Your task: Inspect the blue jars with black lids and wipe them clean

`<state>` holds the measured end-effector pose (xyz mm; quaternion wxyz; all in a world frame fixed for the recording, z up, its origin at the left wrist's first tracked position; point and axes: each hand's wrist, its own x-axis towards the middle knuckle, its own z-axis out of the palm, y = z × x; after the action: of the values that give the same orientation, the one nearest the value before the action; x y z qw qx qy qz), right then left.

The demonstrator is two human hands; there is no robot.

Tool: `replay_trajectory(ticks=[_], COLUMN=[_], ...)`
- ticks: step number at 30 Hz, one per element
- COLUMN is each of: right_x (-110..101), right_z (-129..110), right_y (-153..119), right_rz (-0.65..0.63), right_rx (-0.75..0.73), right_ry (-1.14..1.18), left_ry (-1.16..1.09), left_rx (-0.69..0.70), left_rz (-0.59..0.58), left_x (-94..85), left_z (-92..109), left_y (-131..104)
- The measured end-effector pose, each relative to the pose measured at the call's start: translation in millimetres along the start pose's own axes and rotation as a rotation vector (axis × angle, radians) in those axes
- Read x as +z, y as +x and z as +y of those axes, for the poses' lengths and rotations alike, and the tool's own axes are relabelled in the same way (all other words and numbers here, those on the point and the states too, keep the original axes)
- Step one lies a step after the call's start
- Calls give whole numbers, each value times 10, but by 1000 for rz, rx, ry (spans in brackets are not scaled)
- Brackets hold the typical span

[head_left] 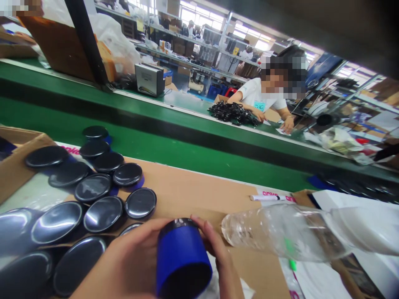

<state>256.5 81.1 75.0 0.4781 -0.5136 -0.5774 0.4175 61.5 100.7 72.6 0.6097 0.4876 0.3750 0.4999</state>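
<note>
A blue cylinder (183, 255) with a black band at its far end is held between my two hands, low in the middle of the view. Its near end looks dark, and I cannot tell whether it is hollow. My left hand (127, 259) wraps its left side, with most fingers hidden behind it. On the right side, the fingers of my right hand (220, 253) press against it near the black band. Left of my hands stand several similar blue pieces with glossy black round tops (104, 214), close together.
A clear plastic bottle (280, 228) lies on the cardboard (187, 187) to the right, near a white marker (268, 198). A cardboard box (25, 153) is at left. Beyond the green bench (187, 149), a co-worker (264, 95) handles small papers beside black cables (232, 112).
</note>
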Motion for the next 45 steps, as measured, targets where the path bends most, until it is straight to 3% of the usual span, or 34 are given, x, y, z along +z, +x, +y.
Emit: replay_trajectory(ticks=[4, 8, 12, 14, 19, 25, 30, 35, 39, 45], right_x=[13, 22, 50, 53, 55, 115, 128, 141, 135, 126], right_z=[45, 88, 121, 122, 90, 52, 45, 87, 115, 63], right_y=[-92, -178, -175, -170, -182, -176, -154, -155, -172, -118], right_rz=[26, 27, 44, 61, 4, 53, 83, 96, 103, 123], right_rx=[-62, -148, -172, -180, -195, -186, -226, -221, -235, -474], right_ry=[-32, -57, -102, -144, -249, -304, -272, -266, -323, -497], left_ry=[-159, 10, 174, 152, 5, -79, -75, -9, 82, 160], left_rx=[-46, -18, -192, -240, -284, -271, -329, -172, -192, -107], left_rz=[-158, -62, -137, -160, -177, -166, -197, -222, -245, -348], left_x=[136, 99, -99, -150, -75, 15, 56, 17, -36, -80], left_z=[36, -38, -53, -2, 104, 105, 241, 239, 177, 136], left_y=[130, 156, 88, 59, 91, 123, 109, 85, 80, -28])
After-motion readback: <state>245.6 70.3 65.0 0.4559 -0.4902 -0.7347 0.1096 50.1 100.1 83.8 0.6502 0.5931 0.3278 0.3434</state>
